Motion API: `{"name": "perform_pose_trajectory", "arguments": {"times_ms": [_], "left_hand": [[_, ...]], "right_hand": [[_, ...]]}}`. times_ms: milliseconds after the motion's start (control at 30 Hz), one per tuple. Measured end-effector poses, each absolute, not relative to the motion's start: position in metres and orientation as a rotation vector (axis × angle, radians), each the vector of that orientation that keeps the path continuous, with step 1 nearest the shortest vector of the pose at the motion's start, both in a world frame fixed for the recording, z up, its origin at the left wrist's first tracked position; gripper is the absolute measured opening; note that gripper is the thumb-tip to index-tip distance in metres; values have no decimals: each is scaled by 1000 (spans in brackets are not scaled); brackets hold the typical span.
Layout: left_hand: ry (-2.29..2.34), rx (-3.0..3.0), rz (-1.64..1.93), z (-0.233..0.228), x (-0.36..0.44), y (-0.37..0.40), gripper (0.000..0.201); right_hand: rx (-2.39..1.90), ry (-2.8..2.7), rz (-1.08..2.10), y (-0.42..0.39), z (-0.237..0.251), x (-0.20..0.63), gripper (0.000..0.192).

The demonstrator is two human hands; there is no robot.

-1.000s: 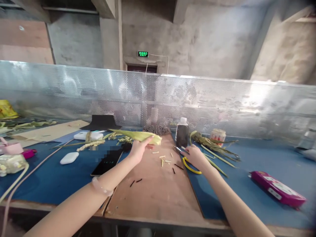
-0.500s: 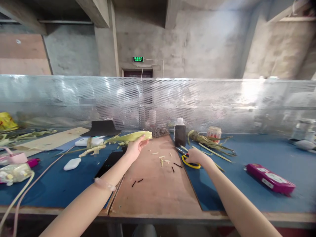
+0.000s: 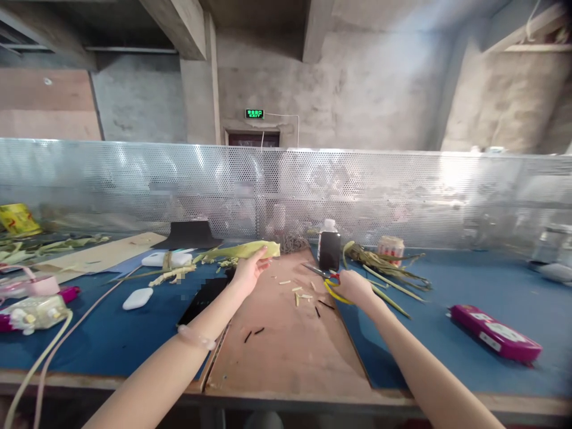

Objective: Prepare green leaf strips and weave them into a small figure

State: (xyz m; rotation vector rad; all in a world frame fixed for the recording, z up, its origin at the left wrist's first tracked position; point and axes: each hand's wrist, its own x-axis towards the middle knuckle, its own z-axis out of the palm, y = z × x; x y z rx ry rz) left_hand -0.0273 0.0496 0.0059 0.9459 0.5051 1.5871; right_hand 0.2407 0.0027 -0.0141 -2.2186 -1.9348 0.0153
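Perforated metal partition [image 3: 370, 190] behind; surface [image 3: 286, 363] in front, bare wood strip between blue mats. Magenta case [image 3: 496, 335] on the right mat. Yellow-green husk [image 3: 232, 251] toward the far side, narrow end pointing left; left hand [image 3: 248, 274] has its grip on the wide end, thumb over it. Right hand [image 3: 356, 289], grip closed around yellow-handled scissors [image 3: 329, 288], blades near the dark bottle [image 3: 329, 250]. Pale cut bits [image 3: 297, 299] scattered on wood, plus thin dark bits [image 3: 248, 336].

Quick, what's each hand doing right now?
Left hand: closed, holding a long, pale yellow-green leafy husk.
Right hand: closed on metal scissors with yellow looped handles.
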Motion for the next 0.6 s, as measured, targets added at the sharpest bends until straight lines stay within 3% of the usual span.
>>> {"name": "perform_pose_trajectory", "arguments": {"times_ms": [333,600], "left_hand": [[513,884,1586,6,-27,49,24],[443,809,1634,20,-34,43,27]], "right_hand": [[-1850,-1783,216,2,-22,233,21],[-1365,-1611,652,-11,-21,126,28]]}}
